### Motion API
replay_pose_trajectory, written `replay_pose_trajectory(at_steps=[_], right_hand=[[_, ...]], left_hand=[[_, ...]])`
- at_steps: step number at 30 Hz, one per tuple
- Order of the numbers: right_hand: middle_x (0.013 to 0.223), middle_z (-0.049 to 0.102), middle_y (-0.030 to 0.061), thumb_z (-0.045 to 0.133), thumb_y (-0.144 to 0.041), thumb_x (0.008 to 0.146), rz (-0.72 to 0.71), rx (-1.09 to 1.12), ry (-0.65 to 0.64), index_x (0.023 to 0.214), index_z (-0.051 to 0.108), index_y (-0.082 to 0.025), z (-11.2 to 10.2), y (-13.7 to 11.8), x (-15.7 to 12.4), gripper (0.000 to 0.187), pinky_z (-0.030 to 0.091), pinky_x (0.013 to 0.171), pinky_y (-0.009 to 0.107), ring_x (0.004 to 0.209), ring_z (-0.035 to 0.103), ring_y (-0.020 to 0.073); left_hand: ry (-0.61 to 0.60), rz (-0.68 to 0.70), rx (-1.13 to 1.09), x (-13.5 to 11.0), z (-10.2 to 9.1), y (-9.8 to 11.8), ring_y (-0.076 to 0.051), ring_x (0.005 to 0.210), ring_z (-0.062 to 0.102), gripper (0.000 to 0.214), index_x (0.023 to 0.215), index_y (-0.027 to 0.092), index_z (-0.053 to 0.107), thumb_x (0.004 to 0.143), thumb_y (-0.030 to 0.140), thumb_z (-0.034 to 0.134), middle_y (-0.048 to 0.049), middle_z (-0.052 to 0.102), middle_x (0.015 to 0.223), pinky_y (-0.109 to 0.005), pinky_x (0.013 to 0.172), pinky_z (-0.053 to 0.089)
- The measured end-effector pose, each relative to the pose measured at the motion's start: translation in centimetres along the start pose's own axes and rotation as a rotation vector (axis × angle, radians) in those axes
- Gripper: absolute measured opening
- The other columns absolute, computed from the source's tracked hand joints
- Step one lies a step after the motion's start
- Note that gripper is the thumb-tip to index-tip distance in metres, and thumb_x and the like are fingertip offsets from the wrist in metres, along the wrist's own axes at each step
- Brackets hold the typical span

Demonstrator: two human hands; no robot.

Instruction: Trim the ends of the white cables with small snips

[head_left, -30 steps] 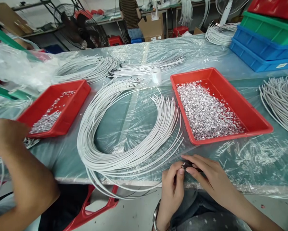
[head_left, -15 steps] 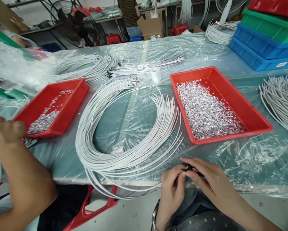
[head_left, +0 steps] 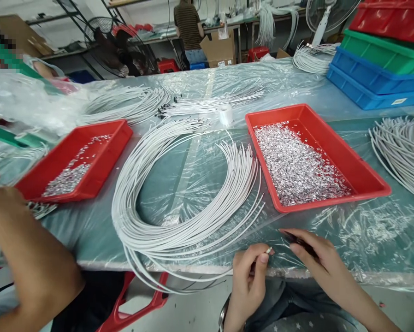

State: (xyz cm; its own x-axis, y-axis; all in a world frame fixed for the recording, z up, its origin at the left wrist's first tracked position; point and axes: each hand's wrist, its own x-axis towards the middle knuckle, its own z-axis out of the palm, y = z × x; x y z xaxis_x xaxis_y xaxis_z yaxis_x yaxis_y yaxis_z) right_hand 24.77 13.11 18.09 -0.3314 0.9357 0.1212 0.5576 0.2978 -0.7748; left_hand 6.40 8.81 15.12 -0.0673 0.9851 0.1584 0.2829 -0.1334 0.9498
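Observation:
My left hand is closed in a pinch around a white cable, whose end pokes out past the thumb and index finger with a bit of copper colour at the tip. Just to the right, my right hand grips a slim dark tool that looks like tweezers, its tip pointing left and apart from the cable end. Left of my hands lies a large coil of white cables, their ends bunched toward its right side. Beyond my right hand is a red tray with many small shiny metal pieces.
Another red tray with shiny pieces stands at left, near a co-worker's arm. Stacked bins rise at far right, above a cable coil. A white roll stands mid-table. A red stool is below the edge.
My right hand and the dark tool have drawn away to the right from the cable end, which now shows. The co-worker's hand at left has shifted. The view has tilted slightly.

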Motion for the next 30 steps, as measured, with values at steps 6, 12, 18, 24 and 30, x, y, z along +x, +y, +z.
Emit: replay_pose_trajectory(at_steps=[6, 12, 18, 24, 30], right_hand=[[0.080, 0.068, -0.0035, 0.062, -0.022, 0.095, -0.203, 0.048, 0.026, 0.115, 0.059, -0.027, -0.3, -0.5, 0.3, 0.021, 0.050, 0.053, 0.015, 0.057, 0.061, 0.0089], [0.074, 0.063, -0.0035, 0.045, -0.005, 0.092, -0.339, 0.000, -0.072, 0.108, 0.057, -0.024, -1.3, -0.4, 0.8, 0.028, 0.047, 0.056, 0.019, 0.058, 0.060, 0.0092], [0.083, 0.068, 0.0009, 0.041, 0.000, 0.086, -0.394, -0.183, -0.160, 0.103, 0.055, -0.020, -2.6, -0.7, 1.0, 0.030, 0.046, 0.058, 0.026, 0.066, 0.065, 0.0156], [0.072, 0.064, 0.0008, 0.031, 0.000, 0.094, -0.604, -0.423, -0.193, 0.102, 0.054, -0.017, -3.6, -1.0, 1.6, 0.030, 0.041, 0.053, 0.029, 0.058, 0.061, 0.0173], [0.069, 0.062, 0.0020, 0.032, -0.001, 0.096, -0.720, -0.530, -0.193, 0.100, 0.055, -0.015, -3.6, -0.6, 1.8, 0.027, 0.036, 0.051, 0.031, 0.056, 0.058, 0.0187]], left_hand=[[-0.140, -0.049, -0.051, 0.9, 0.0, 0.7, -0.010, 0.051, 0.044, 0.026, 0.091, 0.019, 0.073, 0.101, 0.028, 0.050, 0.0022, 0.060, 0.062, -0.022, 0.052, 0.032], [-0.220, -0.069, -0.092, 1.3, 0.2, 0.9, -0.008, 0.047, 0.036, 0.031, 0.087, 0.016, 0.073, 0.101, 0.029, 0.048, 0.0017, 0.056, 0.061, -0.021, 0.045, 0.024], [-0.286, -0.084, -0.067, 1.5, 0.2, 1.1, -0.008, 0.047, 0.034, 0.031, 0.086, 0.016, 0.072, 0.101, 0.027, 0.048, 0.0034, 0.048, 0.058, -0.022, 0.047, 0.024], [-0.343, -0.110, -0.037, 1.8, 0.1, 1.2, -0.008, 0.046, 0.033, 0.033, 0.083, 0.016, 0.070, 0.101, 0.030, 0.046, 0.0039, 0.043, 0.057, -0.022, 0.045, 0.021], [-0.363, -0.114, -0.006, 1.8, 0.1, 1.2, -0.008, 0.044, 0.031, 0.034, 0.082, 0.015, 0.068, 0.101, 0.031, 0.046, 0.0049, 0.037, 0.055, -0.022, 0.044, 0.019]])
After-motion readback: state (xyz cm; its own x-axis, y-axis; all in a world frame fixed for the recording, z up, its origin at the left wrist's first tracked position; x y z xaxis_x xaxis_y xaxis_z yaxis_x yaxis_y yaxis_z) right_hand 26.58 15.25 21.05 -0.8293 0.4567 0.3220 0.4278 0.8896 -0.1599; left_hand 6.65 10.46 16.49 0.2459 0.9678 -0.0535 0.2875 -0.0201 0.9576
